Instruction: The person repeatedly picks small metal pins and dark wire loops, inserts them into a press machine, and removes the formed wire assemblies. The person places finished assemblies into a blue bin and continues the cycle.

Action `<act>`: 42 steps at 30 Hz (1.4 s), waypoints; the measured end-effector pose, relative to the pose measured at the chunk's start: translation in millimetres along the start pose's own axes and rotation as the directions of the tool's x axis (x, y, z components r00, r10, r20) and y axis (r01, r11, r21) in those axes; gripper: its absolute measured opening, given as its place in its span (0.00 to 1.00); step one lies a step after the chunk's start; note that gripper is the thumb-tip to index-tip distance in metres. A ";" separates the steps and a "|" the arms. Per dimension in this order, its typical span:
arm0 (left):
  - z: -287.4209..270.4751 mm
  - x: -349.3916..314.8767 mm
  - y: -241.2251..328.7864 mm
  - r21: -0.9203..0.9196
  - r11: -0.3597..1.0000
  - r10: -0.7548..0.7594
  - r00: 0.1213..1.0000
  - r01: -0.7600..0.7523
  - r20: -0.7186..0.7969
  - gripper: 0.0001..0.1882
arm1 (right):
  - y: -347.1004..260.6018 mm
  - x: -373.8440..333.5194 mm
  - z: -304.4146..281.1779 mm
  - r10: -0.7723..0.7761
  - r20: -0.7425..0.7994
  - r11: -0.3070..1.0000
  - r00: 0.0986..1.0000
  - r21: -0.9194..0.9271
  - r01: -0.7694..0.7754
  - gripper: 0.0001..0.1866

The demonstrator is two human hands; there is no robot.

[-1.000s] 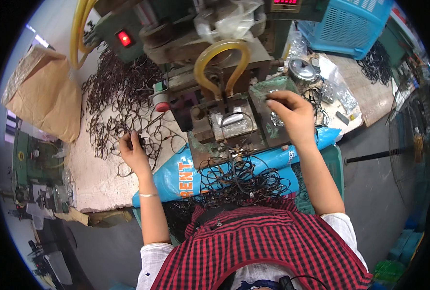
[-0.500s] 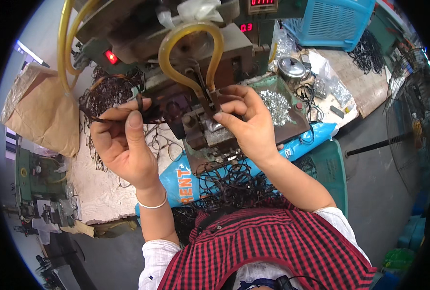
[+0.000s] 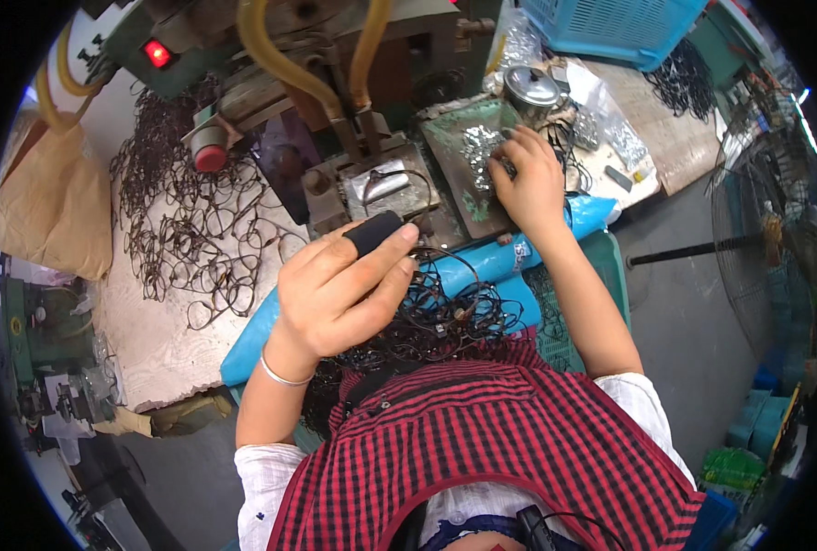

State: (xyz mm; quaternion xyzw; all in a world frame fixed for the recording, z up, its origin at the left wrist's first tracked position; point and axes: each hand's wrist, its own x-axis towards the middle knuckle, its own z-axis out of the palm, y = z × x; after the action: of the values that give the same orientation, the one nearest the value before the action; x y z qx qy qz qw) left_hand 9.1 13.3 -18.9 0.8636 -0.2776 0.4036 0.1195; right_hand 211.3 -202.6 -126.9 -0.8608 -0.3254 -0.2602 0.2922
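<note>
My left hand (image 3: 344, 289), with a black sleeve on one finger, is closed in front of the press. From its fingertips a thin dark cord (image 3: 429, 188) arcs up over the metal die block (image 3: 383, 184) of the press. Further right, my right hand (image 3: 534, 179) reaches into a worn green metal tray (image 3: 456, 188). Its fingers are bent together at the edge of a heap of small shiny metal pieces (image 3: 482, 151); whatever lies between the fingertips is hidden.
Tangled dark cord loops (image 3: 220, 220) cover the table left of the press; more (image 3: 445, 308) lie near my apron. A red button (image 3: 210, 158), yellow hoses (image 3: 284, 64), a lidded metal pot (image 3: 530, 87) and a blue basket (image 3: 601, 32) surround the work. A fan (image 3: 762, 239) stands right.
My right hand has left the press and moved right to the metal pieces. My left hand has come from the left to the press front. The view has shifted too.
</note>
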 end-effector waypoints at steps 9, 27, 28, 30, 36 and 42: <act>2.7 -1.4 -2.7 -0.011 1.000 0.002 0.999 -0.001 0.046 0.11 | -14.8 8.7 9.0 -0.251 0.211 0.965 0.945 -0.023 0.262 0.13; -8.7 -111.0 -139.7 0.660 0.453 -0.679 0.712 0.599 -0.180 0.10 | -14.7 27.5 16.3 0.274 0.105 0.887 0.956 0.356 -0.293 0.10; 2.9 -128.6 -147.8 0.696 0.410 -0.760 0.643 0.589 -0.097 0.12 | -16.5 26.0 15.2 0.277 0.105 0.893 0.955 0.338 -0.296 0.10; 23.2 -174.9 -164.5 0.718 0.359 -0.833 0.552 0.596 -0.042 0.14 | -18.8 19.5 10.3 0.281 0.065 0.910 0.958 0.300 -0.287 0.10; 24.9 -194.1 -159.4 0.613 0.489 -0.782 0.624 0.621 -0.009 0.09 | -47.2 8.9 -44.4 0.292 0.199 0.750 0.935 0.559 -0.354 0.08; 14.1 -174.4 -141.7 0.133 0.402 -0.730 0.404 0.906 -0.551 0.14 | -119.4 52.3 -31.7 0.130 0.289 0.498 0.948 0.808 -0.314 0.17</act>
State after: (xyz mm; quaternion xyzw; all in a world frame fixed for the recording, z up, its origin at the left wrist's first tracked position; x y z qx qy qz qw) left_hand 8.8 189.9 -158.7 0.7816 0.3208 0.5053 0.1757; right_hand 152.3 -128.8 -31.7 -0.6659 -0.3226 0.0535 0.6706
